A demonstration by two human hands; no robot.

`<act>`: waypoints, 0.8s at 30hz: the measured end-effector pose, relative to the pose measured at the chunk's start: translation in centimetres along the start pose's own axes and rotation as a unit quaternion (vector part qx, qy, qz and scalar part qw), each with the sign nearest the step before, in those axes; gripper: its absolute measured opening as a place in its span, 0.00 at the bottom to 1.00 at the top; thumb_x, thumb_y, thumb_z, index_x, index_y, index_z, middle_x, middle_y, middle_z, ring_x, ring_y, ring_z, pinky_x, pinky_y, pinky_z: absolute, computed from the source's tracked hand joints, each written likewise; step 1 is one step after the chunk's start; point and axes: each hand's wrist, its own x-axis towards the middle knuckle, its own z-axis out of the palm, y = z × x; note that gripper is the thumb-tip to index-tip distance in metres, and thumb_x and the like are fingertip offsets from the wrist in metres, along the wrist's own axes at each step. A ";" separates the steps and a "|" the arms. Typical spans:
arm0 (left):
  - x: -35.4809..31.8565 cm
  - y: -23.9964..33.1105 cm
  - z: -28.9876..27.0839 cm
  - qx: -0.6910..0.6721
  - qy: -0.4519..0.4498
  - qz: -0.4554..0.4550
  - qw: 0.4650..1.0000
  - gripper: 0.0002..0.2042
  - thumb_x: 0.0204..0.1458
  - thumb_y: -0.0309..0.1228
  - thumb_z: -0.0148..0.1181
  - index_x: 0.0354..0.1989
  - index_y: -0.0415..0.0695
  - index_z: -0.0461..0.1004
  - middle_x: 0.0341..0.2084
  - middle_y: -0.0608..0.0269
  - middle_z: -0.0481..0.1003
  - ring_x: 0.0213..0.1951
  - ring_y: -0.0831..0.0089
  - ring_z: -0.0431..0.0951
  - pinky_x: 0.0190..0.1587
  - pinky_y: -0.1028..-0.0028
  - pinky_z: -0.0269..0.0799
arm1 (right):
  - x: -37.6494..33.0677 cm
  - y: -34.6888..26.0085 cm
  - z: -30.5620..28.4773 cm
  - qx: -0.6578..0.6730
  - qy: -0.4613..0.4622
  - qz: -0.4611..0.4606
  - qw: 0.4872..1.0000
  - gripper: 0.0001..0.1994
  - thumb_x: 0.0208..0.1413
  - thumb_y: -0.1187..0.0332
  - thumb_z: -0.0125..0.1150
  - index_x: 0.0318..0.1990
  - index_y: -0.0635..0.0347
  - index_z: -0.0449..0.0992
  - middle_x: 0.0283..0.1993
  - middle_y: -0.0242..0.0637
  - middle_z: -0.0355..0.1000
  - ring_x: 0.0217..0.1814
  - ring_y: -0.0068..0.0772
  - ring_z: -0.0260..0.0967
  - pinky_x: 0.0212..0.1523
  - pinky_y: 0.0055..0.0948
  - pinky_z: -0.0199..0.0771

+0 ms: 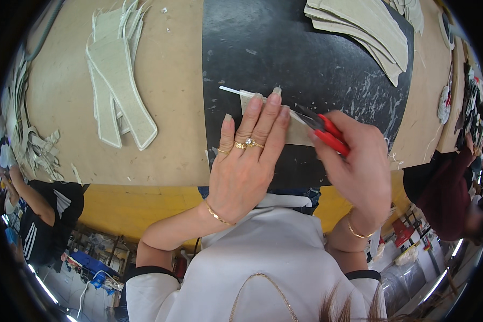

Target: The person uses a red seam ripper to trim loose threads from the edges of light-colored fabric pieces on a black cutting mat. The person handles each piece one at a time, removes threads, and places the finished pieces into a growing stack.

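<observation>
My left hand [244, 161] lies flat on a beige fabric piece [299, 134], its fingers stretched out over the piece and pressing it to the black mat [247, 48]. A narrow white strip [229, 89] runs along the fabric's upper edge and sticks out past its left end. Closed round the red handles of a pair of snips [331, 140] is my right hand [362, 161]. The dark blades point left, close to the fabric's edge and just right of my left fingertips. Most of the fabric piece is hidden under both hands.
Beige panels with white edging [112, 70] lie overlapped at the left of the tan table [172, 123]. Cut fabric panels [365, 32] are stacked on the mat's far right corner. Loose scraps [37, 150] hang at the left edge. Other people sit at either side.
</observation>
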 end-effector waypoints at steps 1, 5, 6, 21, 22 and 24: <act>0.0 0.0 0.0 0.000 -0.003 -0.002 1.000 0.34 0.45 0.14 0.51 0.67 0.42 0.63 0.69 0.57 0.59 0.71 0.58 0.56 0.71 0.49 0.35 | -0.4 0.7 -0.7 0.008 -0.011 0.002 1.000 0.09 0.55 0.72 0.62 0.28 0.67 0.70 0.16 0.39 0.60 0.17 0.31 0.55 0.23 0.27 0.59; 0.0 0.1 0.0 0.007 -0.001 -0.005 1.000 0.36 0.44 0.14 0.53 0.68 0.44 0.61 0.70 0.58 0.57 0.72 0.59 0.54 0.71 0.49 0.34 | -2.5 4.1 -3.8 0.078 -0.080 0.088 0.990 0.06 0.51 0.73 0.65 0.30 0.65 0.73 0.18 0.40 0.65 0.18 0.36 0.61 0.23 0.30 0.62; 0.0 0.2 0.1 0.009 0.001 -0.004 1.000 0.36 0.44 0.14 0.53 0.68 0.44 0.61 0.71 0.58 0.56 0.72 0.59 0.54 0.71 0.49 0.34 | -3.1 5.0 -4.3 0.097 -0.070 0.098 0.988 0.06 0.52 0.74 0.65 0.30 0.66 0.73 0.18 0.38 0.64 0.18 0.32 0.59 0.23 0.28 0.61; 0.3 0.9 -0.4 0.049 -0.034 -0.013 0.998 0.34 0.50 0.13 0.49 0.64 0.61 0.68 0.71 0.47 0.53 0.70 0.41 0.53 0.65 0.36 0.41 | -5.1 11.6 -5.9 0.150 -0.061 0.091 0.983 0.09 0.53 0.76 0.65 0.27 0.67 0.69 0.17 0.32 0.55 0.21 0.20 0.49 0.22 0.25 0.53; 0.3 1.1 -0.3 0.055 -0.033 -0.012 0.998 0.34 0.50 0.13 0.49 0.64 0.63 0.68 0.71 0.45 0.52 0.70 0.38 0.53 0.64 0.35 0.41 | -5.0 11.7 -5.8 0.157 -0.057 0.080 0.983 0.09 0.53 0.76 0.65 0.27 0.67 0.69 0.17 0.32 0.55 0.21 0.21 0.49 0.22 0.25 0.52; 0.5 1.5 -0.2 0.073 -0.033 -0.008 0.997 0.35 0.49 0.13 0.48 0.64 0.66 0.68 0.71 0.42 0.50 0.69 0.34 0.52 0.63 0.31 0.41 | -4.6 11.9 -5.7 0.167 -0.058 0.074 0.981 0.09 0.53 0.76 0.65 0.27 0.67 0.69 0.17 0.32 0.54 0.20 0.22 0.48 0.22 0.25 0.52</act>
